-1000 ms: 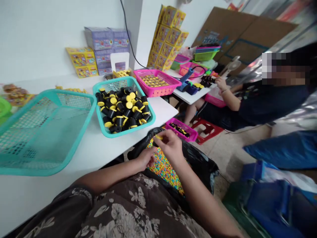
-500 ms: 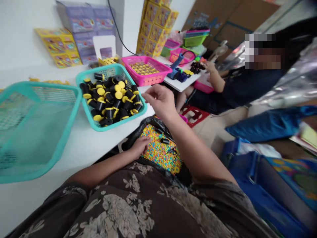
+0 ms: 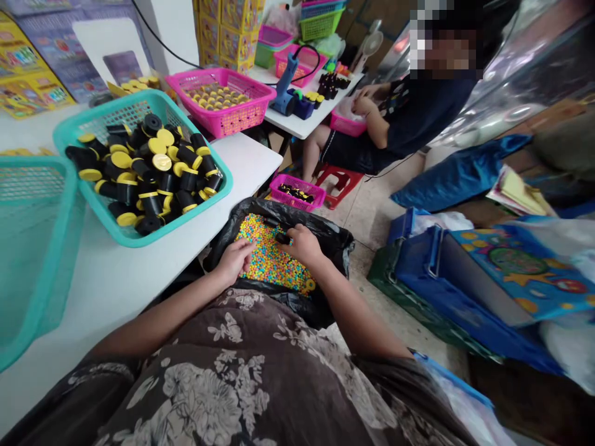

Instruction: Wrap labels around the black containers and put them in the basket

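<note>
A black-lined bin [image 3: 337, 238] in front of my body holds many small coloured beads [image 3: 267, 263]. My right hand [image 3: 304, 246] is over the beads, its fingers closed on a black cylinder [image 3: 282, 238]. At the bin's left side my left hand [image 3: 237, 260] has its fingers pressed together low over the beads; anything between them is too small to make out. On the white table, a teal basket [image 3: 174, 226] holds several black cylinders with yellow caps [image 3: 162, 162].
Another teal basket [image 3: 69, 248] stands at the left. Pink baskets [image 3: 223, 119] sit further back, one [image 3: 297, 192] beyond the bin. A person [image 3: 400, 124] sits at the back right. Blue crates [image 3: 469, 291] stand at the right.
My right hand has come down from beside the teal basket into the bin and now grips a black cylinder. The camera view has shifted, and the other person's hands have lowered to a pink basket.
</note>
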A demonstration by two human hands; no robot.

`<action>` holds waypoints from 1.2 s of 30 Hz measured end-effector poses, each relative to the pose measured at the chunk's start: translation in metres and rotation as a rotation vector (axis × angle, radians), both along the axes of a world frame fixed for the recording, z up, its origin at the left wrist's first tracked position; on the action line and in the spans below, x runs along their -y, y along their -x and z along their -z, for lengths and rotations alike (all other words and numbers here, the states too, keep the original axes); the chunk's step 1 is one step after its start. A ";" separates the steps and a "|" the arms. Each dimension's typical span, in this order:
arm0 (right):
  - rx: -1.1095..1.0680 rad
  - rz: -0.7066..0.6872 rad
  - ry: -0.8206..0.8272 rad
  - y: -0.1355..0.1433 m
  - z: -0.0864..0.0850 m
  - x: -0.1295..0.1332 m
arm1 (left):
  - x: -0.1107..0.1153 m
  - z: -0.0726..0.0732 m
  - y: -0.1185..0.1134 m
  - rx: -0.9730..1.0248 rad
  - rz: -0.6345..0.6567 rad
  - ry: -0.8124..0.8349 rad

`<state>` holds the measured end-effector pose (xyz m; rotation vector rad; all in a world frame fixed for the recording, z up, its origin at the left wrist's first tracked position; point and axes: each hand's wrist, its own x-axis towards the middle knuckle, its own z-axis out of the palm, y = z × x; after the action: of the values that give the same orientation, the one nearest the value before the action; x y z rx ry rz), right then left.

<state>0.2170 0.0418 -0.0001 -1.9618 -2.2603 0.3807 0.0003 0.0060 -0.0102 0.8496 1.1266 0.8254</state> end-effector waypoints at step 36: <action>-0.092 -0.306 0.068 0.053 0.000 0.015 | -0.002 0.004 0.000 -0.258 -0.085 -0.180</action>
<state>0.1644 0.0264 -0.0002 -1.5874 -2.5200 0.5727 0.0006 0.0083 -0.0140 1.0875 1.3357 0.9158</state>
